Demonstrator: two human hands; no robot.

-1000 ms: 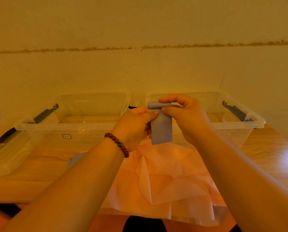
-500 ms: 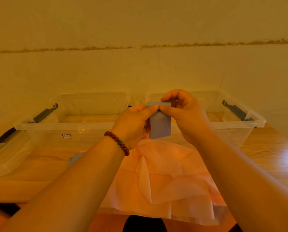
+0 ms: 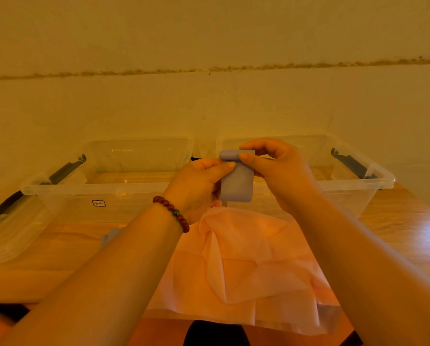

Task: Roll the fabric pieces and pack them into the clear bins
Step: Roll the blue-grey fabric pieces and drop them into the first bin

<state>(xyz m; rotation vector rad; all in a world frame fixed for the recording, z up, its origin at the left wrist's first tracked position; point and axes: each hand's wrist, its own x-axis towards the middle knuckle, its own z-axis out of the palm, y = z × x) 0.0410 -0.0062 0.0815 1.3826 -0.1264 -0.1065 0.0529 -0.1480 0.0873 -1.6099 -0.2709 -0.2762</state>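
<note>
Pinching a narrow grey-blue fabric strip [image 3: 236, 186] at its partly rolled top edge, my left hand [image 3: 196, 181] and right hand [image 3: 281, 171] grasp it between thumb and fingers, above a crumpled peach fabric sheet [image 3: 246, 258] on the wooden table [image 3: 408, 226]. Behind stand the left clear plastic bin [image 3: 59, 193] and the right clear plastic bin [image 3: 373, 181]. I cannot read the left bin's label. A second grey piece [image 3: 109, 239] is mostly hidden under my left forearm.

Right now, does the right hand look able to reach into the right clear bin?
Probably yes: the right hand, pinching the grey fabric strip, is raised beside the right clear bin, open on top, and nothing lies between. The left hand pinches the strip too, so it must follow or release.
</note>
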